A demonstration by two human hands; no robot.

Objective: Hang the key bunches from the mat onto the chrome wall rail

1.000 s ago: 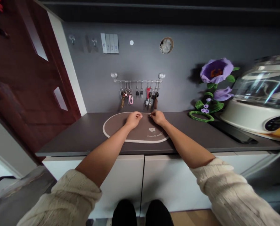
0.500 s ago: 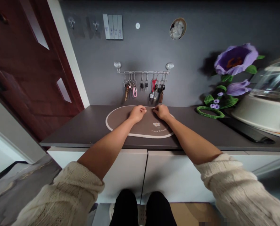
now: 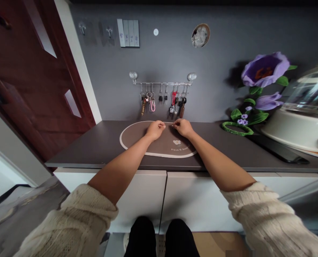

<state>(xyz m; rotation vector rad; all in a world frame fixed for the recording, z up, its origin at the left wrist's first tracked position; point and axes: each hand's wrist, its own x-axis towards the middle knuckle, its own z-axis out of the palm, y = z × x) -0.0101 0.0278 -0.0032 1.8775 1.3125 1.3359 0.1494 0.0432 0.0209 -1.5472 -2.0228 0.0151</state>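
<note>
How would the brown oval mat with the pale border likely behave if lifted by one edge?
The brown oval mat with the pale border would probably sag, as it looks thin. Lying flat and broad on the dark grey countertop, it seems unlikely to roll or tip.

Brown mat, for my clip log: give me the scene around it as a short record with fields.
Left hand: curled, over the brown mat; contact and contents unclear
Right hand: pinched, apart from the left; any held item too small to identify
Surface: dark counter
Wall: rail with hanging keys
Right side: purple flowers, white-based appliance
</note>
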